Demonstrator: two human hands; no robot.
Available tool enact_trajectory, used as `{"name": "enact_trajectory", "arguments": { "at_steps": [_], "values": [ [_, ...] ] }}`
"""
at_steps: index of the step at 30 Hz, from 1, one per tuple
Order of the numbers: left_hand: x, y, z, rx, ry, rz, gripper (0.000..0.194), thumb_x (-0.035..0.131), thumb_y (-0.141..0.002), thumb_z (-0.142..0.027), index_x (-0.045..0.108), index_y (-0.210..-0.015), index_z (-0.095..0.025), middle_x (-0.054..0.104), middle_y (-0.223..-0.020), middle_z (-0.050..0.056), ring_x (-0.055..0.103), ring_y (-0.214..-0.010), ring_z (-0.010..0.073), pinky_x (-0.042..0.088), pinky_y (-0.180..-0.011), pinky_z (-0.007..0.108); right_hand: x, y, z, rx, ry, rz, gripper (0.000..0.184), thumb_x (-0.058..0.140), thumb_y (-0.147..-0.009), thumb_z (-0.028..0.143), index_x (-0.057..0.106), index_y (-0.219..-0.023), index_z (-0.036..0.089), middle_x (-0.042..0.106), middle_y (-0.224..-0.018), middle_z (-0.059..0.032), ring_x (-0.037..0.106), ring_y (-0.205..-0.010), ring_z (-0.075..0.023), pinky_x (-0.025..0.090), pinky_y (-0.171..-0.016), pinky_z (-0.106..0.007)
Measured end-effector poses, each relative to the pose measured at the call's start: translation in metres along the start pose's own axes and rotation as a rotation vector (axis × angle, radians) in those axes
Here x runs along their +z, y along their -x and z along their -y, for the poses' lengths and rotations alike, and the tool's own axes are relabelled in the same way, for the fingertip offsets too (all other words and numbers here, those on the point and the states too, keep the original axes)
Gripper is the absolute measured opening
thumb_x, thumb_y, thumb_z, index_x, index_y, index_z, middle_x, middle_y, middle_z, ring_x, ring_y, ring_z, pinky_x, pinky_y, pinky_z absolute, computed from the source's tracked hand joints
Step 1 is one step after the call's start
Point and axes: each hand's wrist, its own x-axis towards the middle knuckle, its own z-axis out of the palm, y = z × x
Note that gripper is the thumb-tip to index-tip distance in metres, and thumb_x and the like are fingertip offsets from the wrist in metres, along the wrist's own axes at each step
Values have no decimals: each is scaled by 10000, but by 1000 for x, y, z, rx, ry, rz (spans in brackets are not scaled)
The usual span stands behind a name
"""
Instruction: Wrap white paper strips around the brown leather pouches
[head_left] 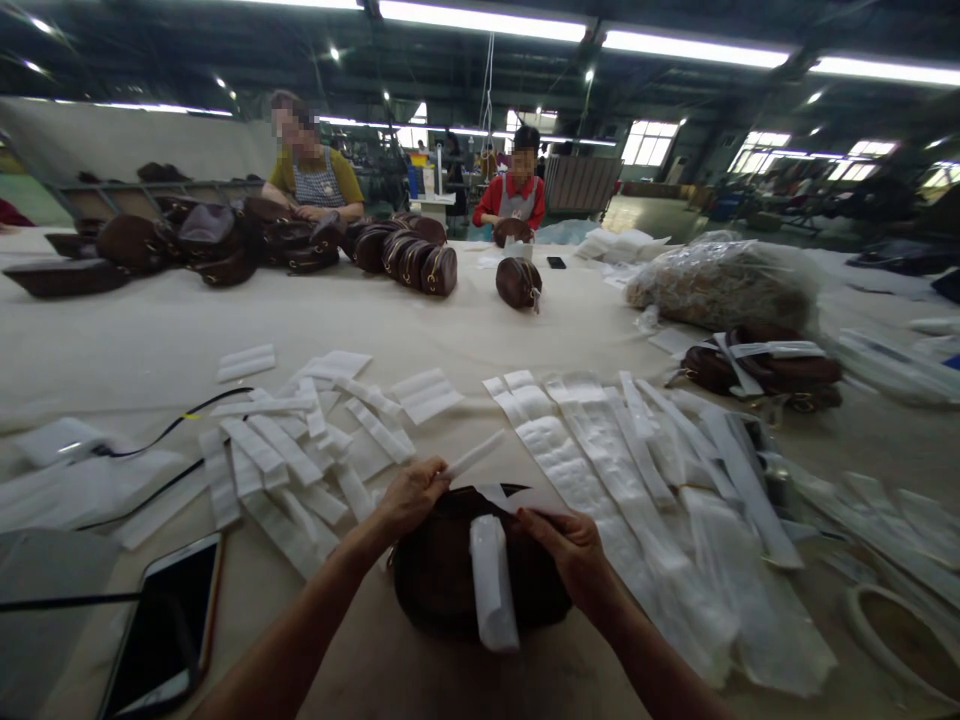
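A dark brown bag (435, 580) stands in front of me, its top zip opening toward the far side. A padded white wrap (491, 585) hangs down its near face. My left hand (412, 497) is closed at the bag's left top corner, pinching a thin white foam strip (474, 455) that points up and right. At the right top edge my right hand (574, 555) grips the bag's rim, thumb on the near side; its other fingers are partly hidden. White sheet material (525, 497) pokes out of the opening beside that thumb.
White foam strips (277, 450) lie piled on the left, longer sheets (585, 470) on the right. A phone (165, 625) rests at near left. Brown bags (405, 250) line the far side, where two people sit. A plastic-wrapped bundle (724, 280) and a roll of tape (904, 635) are rightward.
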Motion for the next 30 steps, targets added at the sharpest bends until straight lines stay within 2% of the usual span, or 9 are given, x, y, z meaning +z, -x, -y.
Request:
{"name": "enact_trajectory", "arguments": {
  "at_steps": [3, 7, 10, 14, 18, 20, 23, 24, 30],
  "values": [
    [0, -8, 1, -18, -3, 57, 146, 468, -768, -289, 544, -695, -188, 484, -590, -38, 467, -607, 136, 325, -578, 233, 1, -8, -1, 173, -179, -137, 317, 762, -649, 476, 748, -731, 170, 688, -679, -20, 598, -603, -145, 502, -567, -256],
    [-1, -13, 2, -30, 41, 107, 190, 451, -760, -349, 533, -696, -190, 488, -583, -35, 441, -558, 128, 314, -536, 228, -5, -35, 5, 133, -278, -267, 335, 808, -567, 468, 730, -707, 175, 687, -727, -12, 613, -668, -147, 535, -605, -263],
    [0, -14, 3, -37, 82, 123, 266, 425, -767, -433, 514, -707, -190, 489, -583, -32, 430, -541, 126, 310, -518, 228, -13, -67, 4, 126, -238, -284, 402, 772, -566, 534, 687, -712, 169, 669, -752, -21, 623, -725, -153, 547, -637, -275],
    [1, -16, 5, -49, 120, 141, 327, 430, -742, -505, 501, -715, -187, 476, -586, -37, 415, -536, 118, 298, -508, 225, -23, -102, -6, 161, -34, -196, 489, 683, -584, 636, 638, -732, 172, 643, -769, -24, 610, -738, -150, 540, -655, -290],
    [1, -17, 5, -50, 156, 156, 347, 440, -735, -527, 494, -714, -185, 452, -591, -45, 398, -543, 110, 289, -508, 220, -27, -102, -14, 202, 149, -119, 357, 793, -524, 470, 633, -633, 170, 602, -641, 5, 564, -657, -142, 478, -594, -254],
    [1, -18, 5, -46, 176, 174, 344, 449, -732, -526, 494, -720, -185, 442, -593, -50, 390, -542, 106, 285, -506, 217, -27, -92, -15, 187, 283, -1, 279, 806, -540, 376, 669, -675, 175, 615, -640, 8, 569, -669, -150, 462, -632, -261],
    [2, -19, 3, -37, 197, 209, 354, 454, -737, -539, 496, -727, -187, 428, -588, -55, 382, -541, 104, 280, -499, 213, -25, -77, -14, 70, 526, 257, 170, 749, -641, 258, 699, -790, 192, 657, -747, -1, 596, -738, -162, 456, -699, -275],
    [1, -20, 3, -34, 200, 224, 363, 456, -738, -549, 498, -725, -188, 421, -584, -56, 379, -540, 104, 276, -496, 212, -24, -73, -14, 15, 589, 305, 131, 722, -674, 226, 699, -800, 195, 656, -768, -2, 598, -750, -159, 455, -709, -274],
    [-2, -18, -2, 23, 120, 308, 383, 458, -748, -547, 536, -658, -184, 428, -595, -36, 409, -571, 119, 305, -519, 222, -20, -54, -10, -287, 745, 281, 91, 661, -745, 125, 661, -802, 196, 632, -808, -18, 578, -818, -173, 451, -735, -289]
  ]
}}
